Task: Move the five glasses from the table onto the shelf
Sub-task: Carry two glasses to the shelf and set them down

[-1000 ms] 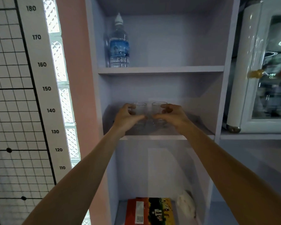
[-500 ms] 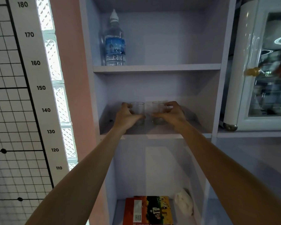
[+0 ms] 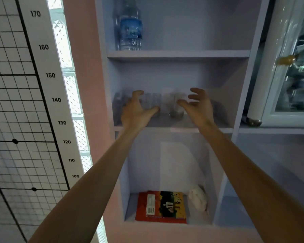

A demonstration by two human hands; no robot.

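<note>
Two clear glasses stand upright side by side on the middle shelf (image 3: 172,124) of a pale blue bookcase. The left glass (image 3: 152,104) is partly covered by my left hand (image 3: 135,111), whose fingers are spread and off the glass. The right glass (image 3: 175,106) stands just left of my right hand (image 3: 198,106), which is also spread and holds nothing. Both glasses are blurred by motion. No table shows in this view.
A water bottle (image 3: 131,30) stands on the upper shelf at the left. A red and yellow book (image 3: 161,206) and a white crumpled thing (image 3: 197,199) lie in the bottom compartment. A glass-door cabinet (image 3: 288,67) stands to the right, a height chart (image 3: 47,76) to the left.
Both hands have let go of the glasses and spread their fingers, drawing slightly back and apart. The two glasses now stand on the middle shelf. The camera has tilted down.
</note>
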